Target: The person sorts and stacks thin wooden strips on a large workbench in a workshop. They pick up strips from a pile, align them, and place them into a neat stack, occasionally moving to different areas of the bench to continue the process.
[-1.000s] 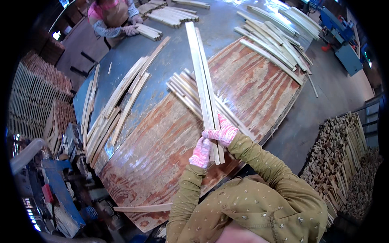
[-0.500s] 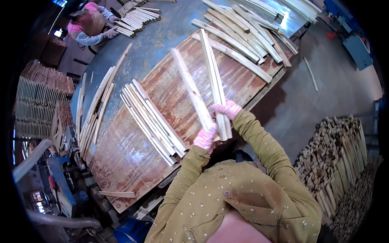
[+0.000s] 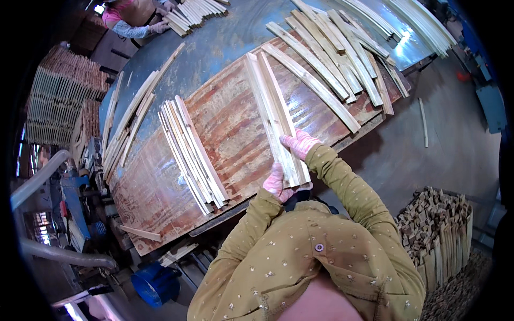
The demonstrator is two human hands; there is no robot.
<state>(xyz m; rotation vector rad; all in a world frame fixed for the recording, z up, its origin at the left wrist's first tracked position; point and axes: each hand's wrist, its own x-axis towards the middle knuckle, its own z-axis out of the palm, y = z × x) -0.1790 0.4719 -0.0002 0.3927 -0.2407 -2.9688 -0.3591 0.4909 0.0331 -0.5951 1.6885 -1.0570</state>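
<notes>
Pale wooden strips [image 3: 272, 115] lie side by side in front of me, their near ends at the table's edge by my body. My left hand [image 3: 275, 182], in a pink-and-white glove, grips their left side near the close end. On their right side, a little farther up, my right hand [image 3: 300, 143] is closed in a similar glove. To the left, a row of several wooden strips [image 3: 188, 152] rests on the worn reddish-brown board [image 3: 230, 117]. A loose pile of strips [image 3: 334, 59] spreads across the far right, with one strip [image 3: 313, 88] nearest my right hand.
A co-worker [image 3: 136, 18] handles a stack of strips [image 3: 195, 13] at the far left. More strips [image 3: 136, 109] lie along the table's left side. Wood bundles [image 3: 436, 235] stand on the floor at right. A blue bucket [image 3: 155, 283] and machine hoses [image 3: 69, 254] are at lower left.
The strip in my left hand, held apart at an angle before, now lies against those in my right hand. My view has shifted slightly.
</notes>
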